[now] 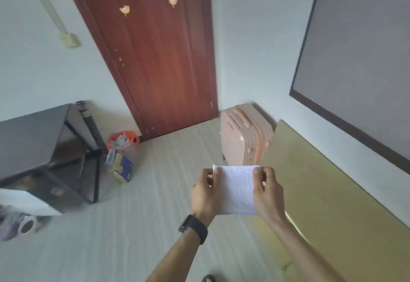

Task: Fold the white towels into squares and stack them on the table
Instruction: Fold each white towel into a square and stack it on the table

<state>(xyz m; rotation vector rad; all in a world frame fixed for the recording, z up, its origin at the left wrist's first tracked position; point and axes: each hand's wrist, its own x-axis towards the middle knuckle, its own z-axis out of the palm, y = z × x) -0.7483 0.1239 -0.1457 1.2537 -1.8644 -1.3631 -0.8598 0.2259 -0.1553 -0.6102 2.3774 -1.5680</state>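
A white towel (pixel 236 189), folded to a small hanging rectangle, is held up in the air in front of me. My left hand (pixel 205 195), with a black watch on its wrist, pinches the towel's upper left corner. My right hand (pixel 267 193) pinches the upper right corner. The towel's lower edge hangs free between my wrists. To the right lies a yellow-green table top (pixel 332 193), bare where I can see it. No other towel is in view.
A pink suitcase (pixel 244 135) stands past the towel, beside the table's far end. A brown door (pixel 159 59) is ahead. A dark cabinet (pixel 44 148) and a bag of packages (pixel 121 157) stand at the left. Tape rolls (pixel 26 225) lie at the lower left.
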